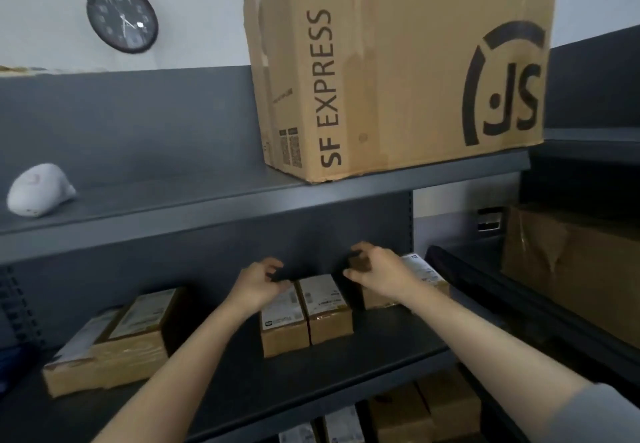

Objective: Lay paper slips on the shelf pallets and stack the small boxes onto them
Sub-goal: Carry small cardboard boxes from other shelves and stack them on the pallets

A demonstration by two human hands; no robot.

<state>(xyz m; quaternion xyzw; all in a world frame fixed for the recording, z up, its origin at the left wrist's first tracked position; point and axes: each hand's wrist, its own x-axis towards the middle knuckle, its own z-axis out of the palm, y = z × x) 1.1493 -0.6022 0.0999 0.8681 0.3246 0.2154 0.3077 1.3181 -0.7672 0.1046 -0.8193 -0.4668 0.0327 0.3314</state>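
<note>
Two small brown boxes with white labels stand side by side on the dark middle shelf: the left one and the right one. My left hand reaches in and its curled fingers grip the far end of the left box. Farther right, my right hand grips the far end of another labelled small box. A taped bundle of boxes lies at the shelf's left. No paper slip is visible.
A big SF Express carton sits on the upper shelf, overhanging its edge. A white rounded object lies at the upper shelf's left. More small boxes fill the shelf below. A large wrapped carton stands on the right.
</note>
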